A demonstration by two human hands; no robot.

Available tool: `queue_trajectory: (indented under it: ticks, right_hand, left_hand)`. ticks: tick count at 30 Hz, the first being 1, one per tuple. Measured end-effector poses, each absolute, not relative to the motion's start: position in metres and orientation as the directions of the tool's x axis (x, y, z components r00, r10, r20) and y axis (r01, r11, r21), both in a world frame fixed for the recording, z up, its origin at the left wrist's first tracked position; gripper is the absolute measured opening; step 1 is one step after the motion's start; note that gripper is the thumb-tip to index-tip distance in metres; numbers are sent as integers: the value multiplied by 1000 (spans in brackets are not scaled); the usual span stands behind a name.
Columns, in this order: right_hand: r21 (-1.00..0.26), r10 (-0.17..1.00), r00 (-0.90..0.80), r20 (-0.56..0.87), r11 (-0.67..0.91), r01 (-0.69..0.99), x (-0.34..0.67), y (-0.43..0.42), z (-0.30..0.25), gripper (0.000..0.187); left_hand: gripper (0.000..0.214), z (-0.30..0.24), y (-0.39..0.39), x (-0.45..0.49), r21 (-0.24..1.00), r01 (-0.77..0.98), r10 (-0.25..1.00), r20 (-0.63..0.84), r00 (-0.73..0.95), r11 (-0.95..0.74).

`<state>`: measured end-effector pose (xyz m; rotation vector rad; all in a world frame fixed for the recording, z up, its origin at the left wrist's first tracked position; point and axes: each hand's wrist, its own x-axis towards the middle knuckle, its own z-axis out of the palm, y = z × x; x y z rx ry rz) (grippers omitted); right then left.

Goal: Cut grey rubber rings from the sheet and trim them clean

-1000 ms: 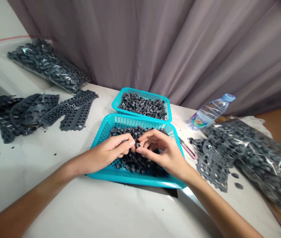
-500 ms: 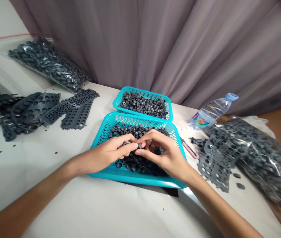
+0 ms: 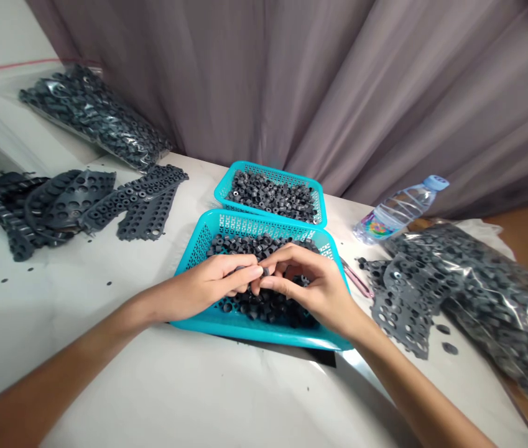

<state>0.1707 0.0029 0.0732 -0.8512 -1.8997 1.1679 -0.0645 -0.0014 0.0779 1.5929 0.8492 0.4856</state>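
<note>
Over the near turquoise basket [image 3: 254, 335], my left hand [image 3: 212, 279] and my right hand [image 3: 308, 280] meet at the fingertips. Between them is a small dark grey rubber ring [image 3: 265, 272], pinched by the thumb and fingers of both hands. My left fingers curl over at least one more dark piece, mostly hidden by the hand. Beneath the hands, the basket holds a heap of short dark grey rubber rings [image 3: 264, 310]. Directly behind it stands a second turquoise basket [image 3: 324, 208], also holding such rings.
Perforated rubber sheets [image 3: 147, 211] lie at left, with a filled plastic bag [image 3: 100, 118] behind. On the right are a water bottle [image 3: 398, 211], a pink-handled tool [image 3: 358, 279], another perforated sheet [image 3: 403, 305] and a large filled bag [image 3: 492, 298]. A grey curtain [image 3: 245, 81] hangs behind.
The fingertips have shifted slightly around the small ring, and the right fingers sit a little lower on it. The whole view has moved slightly; both hands stay over the near basket.
</note>
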Motion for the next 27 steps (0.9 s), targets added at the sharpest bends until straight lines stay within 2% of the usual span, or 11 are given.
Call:
queue_trajectory:
  ticks: [15,27]
  right_hand:
    - [-973,832,-529,167,226,48,174,6,73,22]
    - [-986,841,-524,138,167,7,174,7,72,16]
  left_hand:
    - [40,77,-1,-68,980,191,728,-174,663,60]
    - [37,77,0,-68,984,174,717,-153,680,45]
